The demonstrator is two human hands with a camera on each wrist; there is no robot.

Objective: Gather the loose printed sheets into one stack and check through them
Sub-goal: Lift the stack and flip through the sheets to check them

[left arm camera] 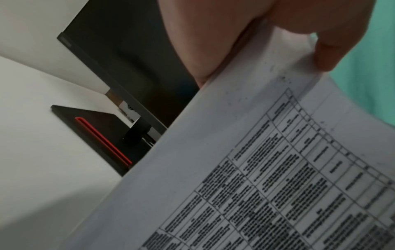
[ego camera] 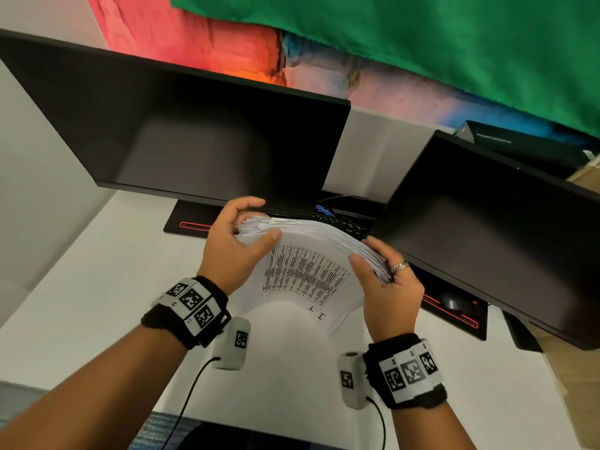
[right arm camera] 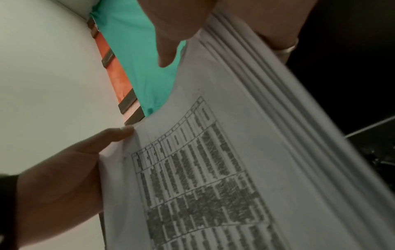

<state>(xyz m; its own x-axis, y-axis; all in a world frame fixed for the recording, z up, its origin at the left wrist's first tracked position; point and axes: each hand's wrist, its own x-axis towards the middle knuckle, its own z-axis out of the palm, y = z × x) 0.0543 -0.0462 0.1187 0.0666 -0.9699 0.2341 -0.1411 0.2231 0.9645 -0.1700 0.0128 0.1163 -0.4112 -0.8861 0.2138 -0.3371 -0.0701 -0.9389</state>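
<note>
A thick stack of printed sheets (ego camera: 305, 271) is held in the air above the white desk (ego camera: 81, 306), bowed upward, a page with a dense table facing me. My left hand (ego camera: 233, 235) grips its left end, thumb on the top page and fingers curled behind. My right hand (ego camera: 380, 274) grips the right end, thumb on top, a ring on one finger. In the left wrist view the thumb (left arm camera: 333, 42) presses the page (left arm camera: 256, 169). In the right wrist view the sheets (right arm camera: 213, 169) fan apart along their edges under my thumb (right arm camera: 169, 47).
Two dark monitors (ego camera: 194, 131) (ego camera: 493, 222) stand just behind the stack, on black bases with red stripes (ego camera: 191, 224). A keyboard (ego camera: 341, 222) and cables lie between them. A mouse (ego camera: 454, 302) sits under the right monitor. Green cloth (ego camera: 422, 34) hangs behind.
</note>
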